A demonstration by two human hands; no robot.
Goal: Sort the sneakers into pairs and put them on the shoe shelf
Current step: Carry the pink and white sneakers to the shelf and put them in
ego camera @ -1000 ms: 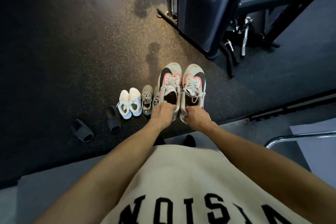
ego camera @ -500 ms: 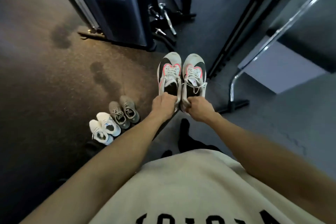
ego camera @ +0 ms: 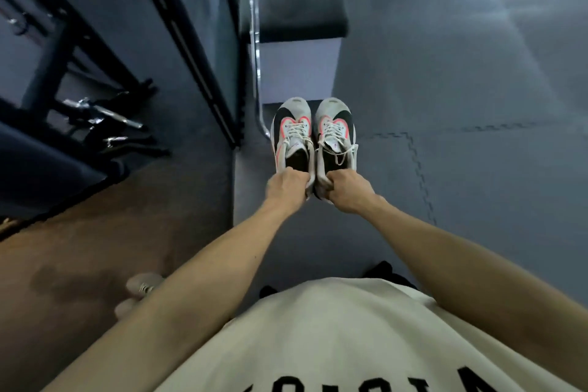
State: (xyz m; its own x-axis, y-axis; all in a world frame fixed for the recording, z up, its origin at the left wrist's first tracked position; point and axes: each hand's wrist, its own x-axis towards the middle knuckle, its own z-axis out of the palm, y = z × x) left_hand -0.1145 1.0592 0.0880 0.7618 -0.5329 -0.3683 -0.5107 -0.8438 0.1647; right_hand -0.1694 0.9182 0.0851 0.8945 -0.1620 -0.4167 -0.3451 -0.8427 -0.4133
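I carry a pair of grey, black and pink sneakers in front of me, toes pointing away. My left hand [ego camera: 286, 186] grips the heel of the left sneaker [ego camera: 292, 134]. My right hand [ego camera: 346, 189] grips the heel of the right sneaker [ego camera: 336, 132]. The two shoes hang side by side above the grey mat floor [ego camera: 461, 169]. A pale sneaker [ego camera: 143, 285] shows at the lower left on the brown floor, mostly hidden behind my left forearm. No shoe shelf can be made out with certainty.
A low bench [ego camera: 296, 9] with a dark padded top and a chrome tube frame [ego camera: 256, 51] stands straight ahead. Black gym equipment [ego camera: 79, 41] with metal handles [ego camera: 105, 114] fills the upper left. The grey interlocking mat spreads to the right.
I have turned right, carrying the pair away from the row of shoes on the brown floor. The white and grey pairs have left view; the bench is now straight ahead.
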